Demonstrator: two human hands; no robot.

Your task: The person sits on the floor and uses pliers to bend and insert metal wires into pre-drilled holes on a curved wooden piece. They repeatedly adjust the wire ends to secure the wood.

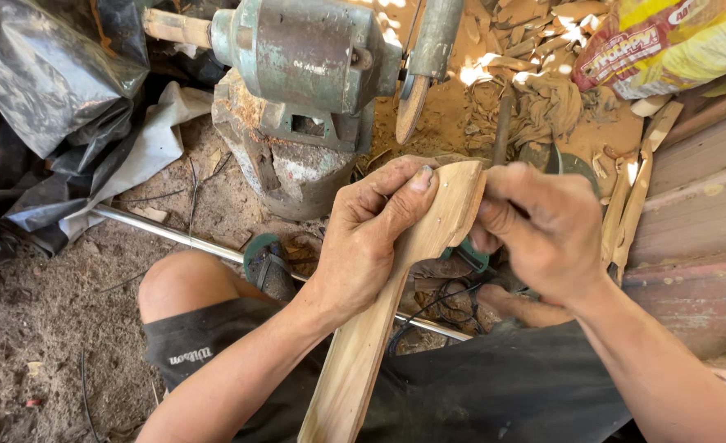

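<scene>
Gripping a pale wooden piece [396, 303] near its upper end: left hand [371, 238], fingers wrapped around one edge, thumb pressed flat on the face. Closed on the rounded top edge of the same piece: right hand [543, 238], fingertips pinched together there. Held upright-tilted between both hands, above the lap and dark shorts [461, 394], lower end running down out of view. Noted of the wood: long flat board, light tan, widening to a curved head at the top, faint grain, a few small dark specks, dust on the surface. Recorded as the one container in view: yellow-and-red plastic sack [666, 41] at upper right, lying on its side, bulging, contents hidden. Listed just beyond the hands: green metal bench motor [305, 53] on a rough stone block [289, 164], with a wooden-handled tool [416, 98] hanging beside it. Also logged: wood chips and shavings [527, 49] over sawdust-covered ground, black plastic sheeting [43, 74] at left, thin metal pipe [174, 234] across the ground, green sandal [268, 267] on a foot, pink-painted planks [699, 205] at right.
</scene>
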